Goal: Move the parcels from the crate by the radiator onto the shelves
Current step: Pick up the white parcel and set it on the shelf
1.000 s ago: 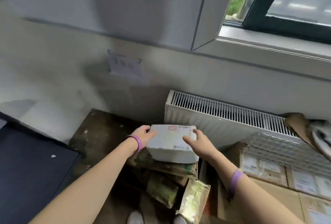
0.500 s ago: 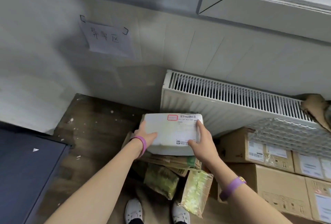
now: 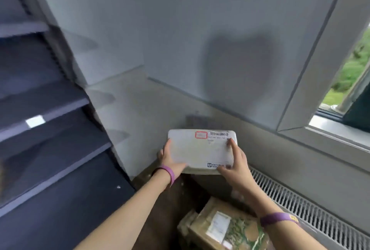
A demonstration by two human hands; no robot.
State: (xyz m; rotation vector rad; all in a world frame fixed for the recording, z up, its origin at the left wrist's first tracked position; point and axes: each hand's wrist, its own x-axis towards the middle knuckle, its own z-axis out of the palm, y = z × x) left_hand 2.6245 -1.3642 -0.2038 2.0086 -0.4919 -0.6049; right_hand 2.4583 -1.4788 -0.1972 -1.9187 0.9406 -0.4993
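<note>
Parcel: a flat white parcel (image 3: 201,150) with a red-framed stamp and a barcode label along its far edge, held up in the air in front of the wall, above the brown packages on the floor.
Left hand: the left hand (image 3: 170,162) grips the parcel's near left corner, thumb flat on top, fingers curled under and out of sight; a purple band sits on the wrist.
Right hand: the right hand (image 3: 235,166) clamps the right edge, forefinger stretched along the top face towards the barcode, thumb at the near edge; a purple band with a yellow tag on the wrist.
Shelves: dark grey shelves (image 3: 46,113) fill the left side, several boards one above another, a small white tag on one front edge; blurred.
Wall: pale grey wall (image 3: 180,29) above, a lighter beige band below it, with a soft shadow cast on it.
Window: an open window (image 3: 352,81) at right, greenery outside, wide pale sill.
Radiator: a white radiator (image 3: 304,205) with a slotted top runs along the lower right.
Floor: dark brown floor (image 3: 152,175) in the corner.
Packages below: brown packages (image 3: 226,227), one with a white label and green print, lie beside the radiator; whether a crate holds them cannot be told.
</note>
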